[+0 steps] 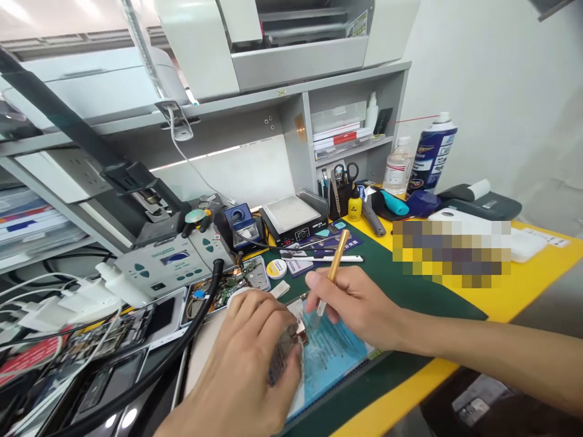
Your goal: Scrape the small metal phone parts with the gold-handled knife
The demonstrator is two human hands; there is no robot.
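Observation:
My left hand (248,358) presses down on a small circuit board (286,346) that lies on a blue mat (334,358). My fingers cover most of the board. My right hand (359,303) grips a gold-handled tool (336,260) like a pen, its thin tip pointing down at the board's right edge. Both hands work over the dark green bench mat (410,285).
A soldering station (170,261), a hot plate (294,218), opened phones (136,321) and white chargers (98,288) crowd the left. A black hose (200,321) curves past my left hand. A spray can (430,152), a bottle (397,165) and a tool holder (339,194) stand at the back right.

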